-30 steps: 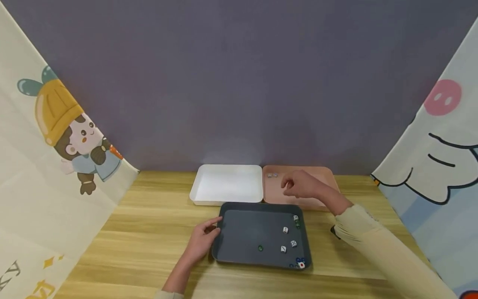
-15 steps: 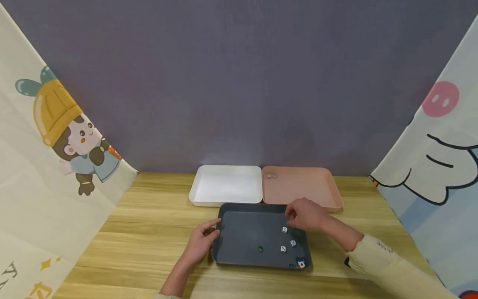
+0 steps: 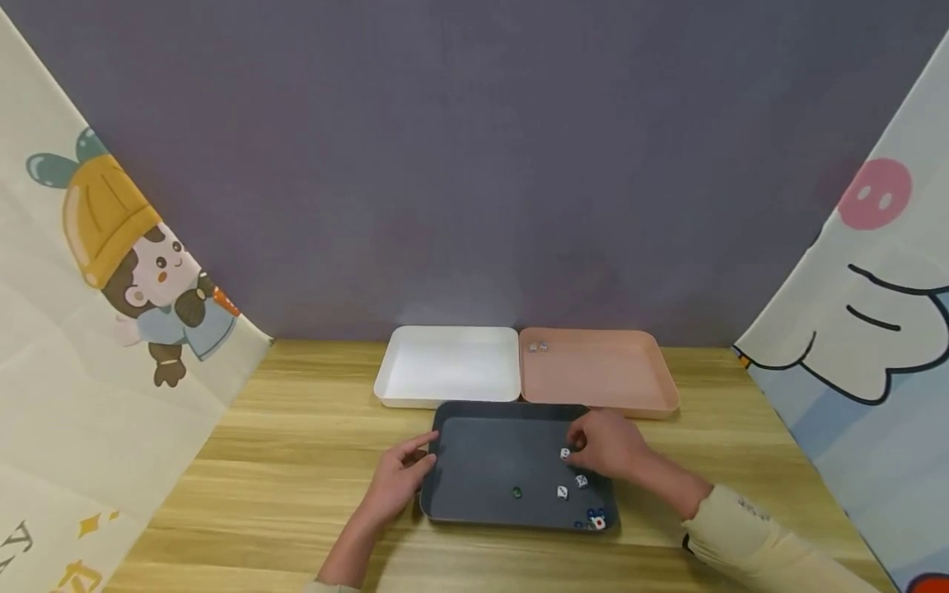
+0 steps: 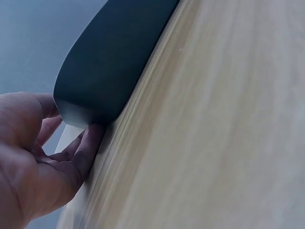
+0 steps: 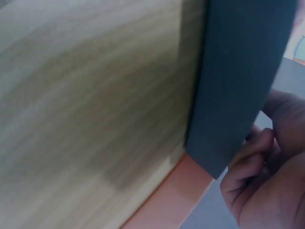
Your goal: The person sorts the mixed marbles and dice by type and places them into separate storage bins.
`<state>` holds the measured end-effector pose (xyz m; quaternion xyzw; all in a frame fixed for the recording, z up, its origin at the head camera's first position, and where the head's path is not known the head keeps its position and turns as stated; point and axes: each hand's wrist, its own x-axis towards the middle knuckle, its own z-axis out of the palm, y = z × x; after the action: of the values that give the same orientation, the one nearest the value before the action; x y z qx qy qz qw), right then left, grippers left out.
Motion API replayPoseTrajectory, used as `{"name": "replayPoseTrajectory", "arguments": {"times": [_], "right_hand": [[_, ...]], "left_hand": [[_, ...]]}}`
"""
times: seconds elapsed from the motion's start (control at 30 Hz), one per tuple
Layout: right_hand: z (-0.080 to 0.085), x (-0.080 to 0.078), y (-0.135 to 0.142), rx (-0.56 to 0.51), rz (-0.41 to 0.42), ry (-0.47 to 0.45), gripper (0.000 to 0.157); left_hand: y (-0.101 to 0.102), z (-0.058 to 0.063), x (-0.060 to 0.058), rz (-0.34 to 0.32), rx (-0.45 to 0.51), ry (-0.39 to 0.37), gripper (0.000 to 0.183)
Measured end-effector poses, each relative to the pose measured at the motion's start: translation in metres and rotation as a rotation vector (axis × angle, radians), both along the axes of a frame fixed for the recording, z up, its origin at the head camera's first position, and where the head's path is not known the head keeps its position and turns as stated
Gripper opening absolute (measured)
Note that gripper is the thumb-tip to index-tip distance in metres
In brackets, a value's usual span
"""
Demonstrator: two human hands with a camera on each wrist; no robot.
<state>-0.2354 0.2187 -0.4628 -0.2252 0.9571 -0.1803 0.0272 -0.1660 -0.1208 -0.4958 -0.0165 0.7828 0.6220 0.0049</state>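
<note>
A dark grey tray [image 3: 474,519] lies at the front of the table, with my left hand [image 3: 396,484] gripping its left rim. In the left wrist view, the left hand's fingers reach to the tray's lower edge [image 4: 95,90]. Inside the tray's right part, my right hand [image 3: 611,445] has thumb and forefinger at a white die [image 3: 565,454]. Two more white dice [image 3: 563,492] lie nearer me. A small green piece [image 3: 516,492] is left of them. The near right corner holds a red-dotted die [image 3: 597,522] and blue pieces [image 3: 591,513]. My right hand covers the tray's far right corner.
Behind the dark tray stand a white tray [image 3: 448,366] and a pink tray [image 3: 600,371], side by side. Two small dice [image 3: 538,347] lie in the pink tray's far left corner. A grey wall [image 3: 474,165] rises behind; printed cloths [image 3: 853,313] flank the wooden table [image 3: 296,461].
My right hand has come from over the pink tray back to the dark tray, then slightly toward me to the white die. The left hand has stayed on the rim.
</note>
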Motion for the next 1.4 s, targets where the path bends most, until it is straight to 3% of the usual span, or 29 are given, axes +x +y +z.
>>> {"name": "replayPoseTrajectory", "arguments": {"times": [0.13, 0.43, 0.63, 0.87, 1.0, 1.23, 1.4], "right_hand": [[-0.005, 0.001, -0.001, 0.021, -0.035, 0.021, 0.019], [-0.011, 0.001, -0.004, 0.034, -0.052, 0.036, 0.019], [-0.012, 0.001, -0.007, 0.059, -0.047, 0.032, 0.016], [-0.013, 0.0, -0.006, 0.066, -0.028, 0.061, 0.013], [-0.013, -0.002, -0.004, 0.066, -0.027, 0.063, 0.013], [-0.014, -0.002, -0.003, 0.084, -0.01, 0.066, 0.012], [-0.015, -0.002, 0.0, 0.064, -0.01, 0.072, 0.015]], "left_hand": [[0.002, 0.006, 0.002, -0.013, 0.0, 0.015, 0.036], [-0.004, -0.018, -0.004, 0.002, 0.006, 0.009, 0.038], [-0.006, -0.02, -0.002, 0.004, 0.023, 0.012, 0.037], [-0.006, -0.019, -0.004, -0.005, -0.03, 0.029, 0.036], [-0.004, -0.012, -0.004, -0.007, -0.023, 0.026, 0.036], [0.003, 0.015, 0.005, -0.034, -0.017, 0.023, 0.035], [0.003, 0.018, 0.007, -0.037, -0.017, 0.016, 0.035]]}}
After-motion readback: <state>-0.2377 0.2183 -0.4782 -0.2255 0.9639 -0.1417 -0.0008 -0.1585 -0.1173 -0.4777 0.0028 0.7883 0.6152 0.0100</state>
